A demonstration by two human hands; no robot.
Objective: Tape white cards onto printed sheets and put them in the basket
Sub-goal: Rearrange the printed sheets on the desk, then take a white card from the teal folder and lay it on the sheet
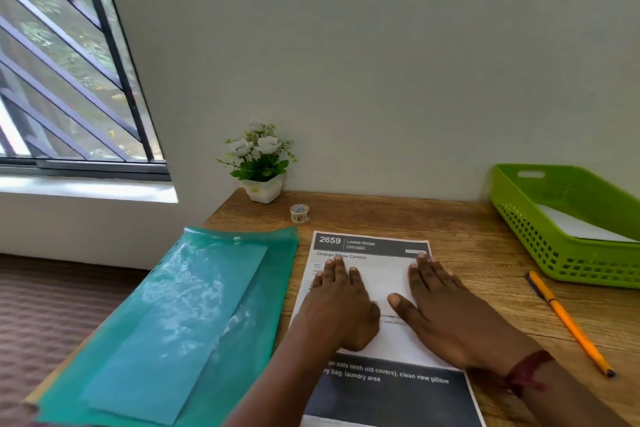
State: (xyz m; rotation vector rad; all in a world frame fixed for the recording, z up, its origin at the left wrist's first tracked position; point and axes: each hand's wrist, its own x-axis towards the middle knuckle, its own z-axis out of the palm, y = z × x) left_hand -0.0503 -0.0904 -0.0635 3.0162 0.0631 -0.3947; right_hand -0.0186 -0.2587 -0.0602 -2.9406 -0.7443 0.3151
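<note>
We see the printed sheet lying flat on the wooden counter in the lower centre of the frame. Its dark header reads "2659" and "Living Room". A white card lies over the middle of the sheet, just below the header; its edges are faint, and we cannot tell whether any tape holds it.

Both hands lie flat on the paper, palms down. The left hand has its fingers straight and slightly spread over the left side of the card, holding nothing. The right hand is also spread flat on the right side, with its thumb pointing inward toward the left hand and its fingertips reaching the header; it too has hold of nothing. A red thread band circles the right wrist.

At the right edge of the frame stands the green basket, well apart from the sheet, with white paper lying inside it. An orange pencil lies on the counter between the sheet and the basket.

Above the sheet, a small roll of tape stands on the counter. Near it, a white pot of flowers sits against the wall. A teal plastic folder fills the lower left, just beside the sheet. A barred window takes the upper left.
</note>
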